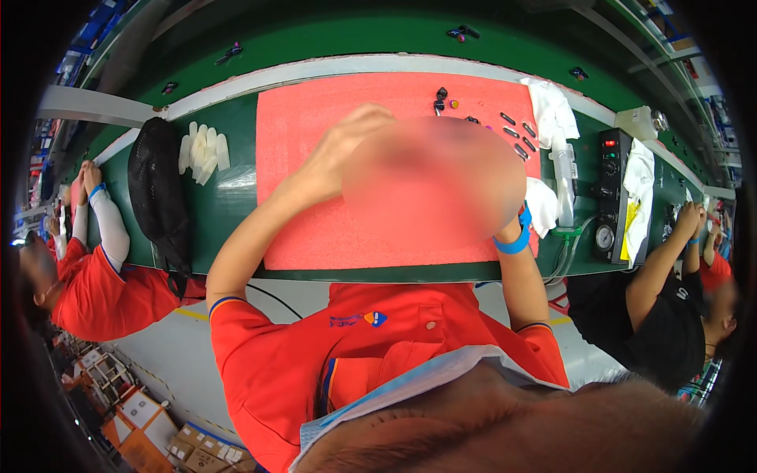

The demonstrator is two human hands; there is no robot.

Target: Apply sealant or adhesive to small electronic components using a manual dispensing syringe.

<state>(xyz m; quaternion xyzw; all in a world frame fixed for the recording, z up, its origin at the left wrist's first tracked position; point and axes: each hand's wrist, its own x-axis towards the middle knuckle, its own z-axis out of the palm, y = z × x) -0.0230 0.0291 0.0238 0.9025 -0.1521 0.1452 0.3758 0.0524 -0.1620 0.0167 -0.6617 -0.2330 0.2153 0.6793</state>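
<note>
My left hand (347, 142) reaches over the pink foam mat (300, 229), its knuckles bent and its fingertips lost in a large blurred patch. Of my right arm, the wrist with a blue strap (514, 241) shows at the mat's right side; the blur covers nearly all of that hand. Whatever lies between the hands cannot be made out. Beyond the blur, small black parts (440, 98) lie on the mat, one beside a gold and purple round piece (454, 104). To their right are several short black strips (511, 132).
A black mesh bag (158, 189) and pale finger cots (203, 150) lie at left. White cloths (552, 110), a clear dispensing syringe (564, 177) in a green holder (564, 232) and a black control box with gauge (611, 193) stand right. Co-workers sit both sides.
</note>
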